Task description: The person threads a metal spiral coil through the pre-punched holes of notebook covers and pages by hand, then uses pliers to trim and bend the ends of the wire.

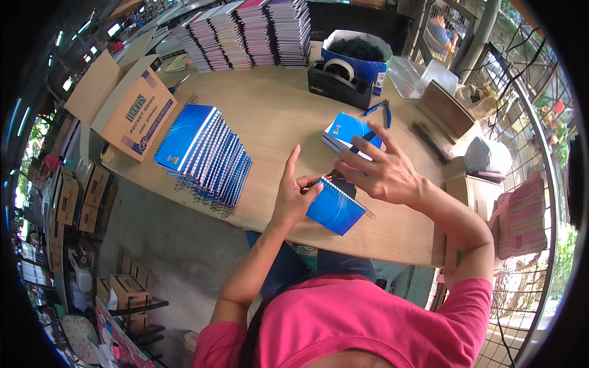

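A small blue notebook (335,208) with a wire coil along its upper edge is held tilted near the table's front edge. My left hand (294,195) pinches its upper left corner between thumb and fingers, with the index finger pointing up. Over the coil, my right hand (388,170) has its fingers partly spread around a dark hand tool (363,142); its tip lies close to the coil's left end, and its exact kind is hidden by the fingers. A loose end of the coil (369,214) sticks out at the right. Just beyond lies a short stack of blue-covered pads (343,130).
A tall stack of blue coil notebooks (205,153) and an open carton (136,113) stand at left. Blue-handled pliers (381,110), a tape dispenser (341,83) and loose wire coils (431,142) lie at the right. Book stacks (245,34) line the back.
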A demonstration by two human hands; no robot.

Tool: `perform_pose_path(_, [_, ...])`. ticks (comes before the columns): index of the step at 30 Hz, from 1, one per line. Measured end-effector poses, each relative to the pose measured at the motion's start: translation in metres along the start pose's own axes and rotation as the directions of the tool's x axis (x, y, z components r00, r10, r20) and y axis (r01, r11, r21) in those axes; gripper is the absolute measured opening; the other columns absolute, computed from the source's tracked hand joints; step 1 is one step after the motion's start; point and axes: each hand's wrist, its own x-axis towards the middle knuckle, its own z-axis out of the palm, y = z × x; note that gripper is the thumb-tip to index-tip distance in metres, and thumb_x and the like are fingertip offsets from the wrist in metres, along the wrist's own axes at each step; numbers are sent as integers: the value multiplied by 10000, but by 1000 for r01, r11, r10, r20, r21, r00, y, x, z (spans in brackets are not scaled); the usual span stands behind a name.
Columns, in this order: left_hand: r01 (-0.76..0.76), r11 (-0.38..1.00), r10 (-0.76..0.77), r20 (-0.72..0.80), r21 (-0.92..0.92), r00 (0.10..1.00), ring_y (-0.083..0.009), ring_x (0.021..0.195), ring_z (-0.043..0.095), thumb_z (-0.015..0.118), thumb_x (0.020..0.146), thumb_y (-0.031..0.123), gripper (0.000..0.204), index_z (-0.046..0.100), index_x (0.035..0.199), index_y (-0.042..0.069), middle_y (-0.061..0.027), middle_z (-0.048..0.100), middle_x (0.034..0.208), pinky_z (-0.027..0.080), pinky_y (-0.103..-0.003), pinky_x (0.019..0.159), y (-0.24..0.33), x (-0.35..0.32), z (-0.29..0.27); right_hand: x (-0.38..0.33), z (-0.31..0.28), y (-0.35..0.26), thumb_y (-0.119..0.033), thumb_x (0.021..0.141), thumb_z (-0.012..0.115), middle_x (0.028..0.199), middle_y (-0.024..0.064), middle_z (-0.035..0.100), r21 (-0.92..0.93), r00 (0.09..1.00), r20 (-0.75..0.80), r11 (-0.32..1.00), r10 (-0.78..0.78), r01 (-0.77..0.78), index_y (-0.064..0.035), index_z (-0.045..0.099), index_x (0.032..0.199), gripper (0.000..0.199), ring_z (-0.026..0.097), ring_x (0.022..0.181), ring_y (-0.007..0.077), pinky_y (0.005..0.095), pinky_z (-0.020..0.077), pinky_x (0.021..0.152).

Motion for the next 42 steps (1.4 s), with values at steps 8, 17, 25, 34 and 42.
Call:
perform_pose_path(8, [-103,995,103,-40,3,994,-91,826,669,682,903,-26,894,158,1606,147,-145,738,1034,530,-230,705,-5,-4,-2,5,-3,-7,-221,716,762,1017,44,670,185,972,190,967,139,-174,-98,760,941,256,637,985,249,472,510,935])
perform_pose_path(17, [-384,795,456,-45,469,889,-122,962,625,597,970,46,283,600,1253,33,-67,674,1035,496,-266,826,98,-45,-31,-19,-36,0,-1,795,775,1045,142,699,572,670,151,488,727,-659,-2,731,1116,324,699,967,268,341,539,858])
perform_pose_path(25, [-530,416,196,496,739,846,-210,792,583,425,891,99,121,527,935,50,-85,586,780,455,-325,751,253,61,-177,-110,-7,12,-89,775,802,925,131,679,386,543,238,435,805,-813,-20,744,1064,303,667,847,294,373,513,788])
perform_pose_path(34, [-538,46,321,497,842,806,-328,1353,404,505,860,14,280,595,1117,76,-92,545,1303,323,-450,1144,184,83,-187,-178,40,-42,-142,690,826,1099,136,628,180,559,194,531,806,-828,-34,719,1097,434,581,1036,339,441,479,926])
perform_pose_path(42, [-524,712,476,229,467,849,-226,992,670,688,914,158,231,682,1072,-11,-140,695,1041,538,-370,865,107,55,-4,-245,86,76,-151,778,775,1154,116,619,-134,323,11,322,946,-937,-79,662,1030,286,569,1113,345,475,462,939])
